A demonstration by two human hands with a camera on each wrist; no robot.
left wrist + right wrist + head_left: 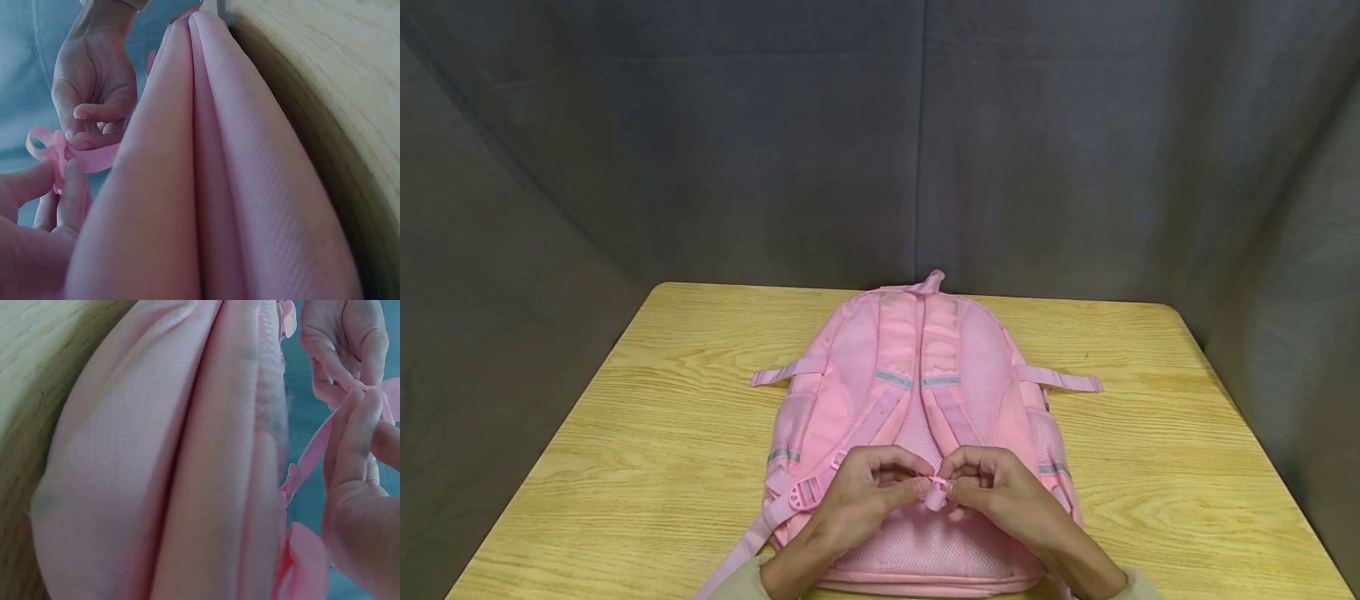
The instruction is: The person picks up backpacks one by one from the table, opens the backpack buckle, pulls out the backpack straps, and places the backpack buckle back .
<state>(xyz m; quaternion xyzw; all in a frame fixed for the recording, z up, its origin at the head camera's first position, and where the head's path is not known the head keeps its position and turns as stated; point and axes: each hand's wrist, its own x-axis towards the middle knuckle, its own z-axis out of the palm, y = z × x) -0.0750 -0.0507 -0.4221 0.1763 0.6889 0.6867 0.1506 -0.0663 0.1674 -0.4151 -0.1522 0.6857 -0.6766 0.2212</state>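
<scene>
A pink backpack (917,417) lies on the table with its shoulder straps facing up. Over its lower part, both hands meet at a pink webbing strap (936,497). My left hand (868,492) pinches the strap between thumb and fingers, and my right hand (1011,496) pinches it from the other side. In the left wrist view the strap (41,139) bends into a loop by the left fingertips, and a length of it runs past the right fingers. The right wrist view shows the strap (315,447) running down from the fingertips beside the backpack.
A pink plastic buckle (806,493) sits on the backpack's left shoulder strap. Side straps (1060,379) stick out on both sides of the bag. The wooden table (647,433) has grey curtains (760,158) behind it and at its sides.
</scene>
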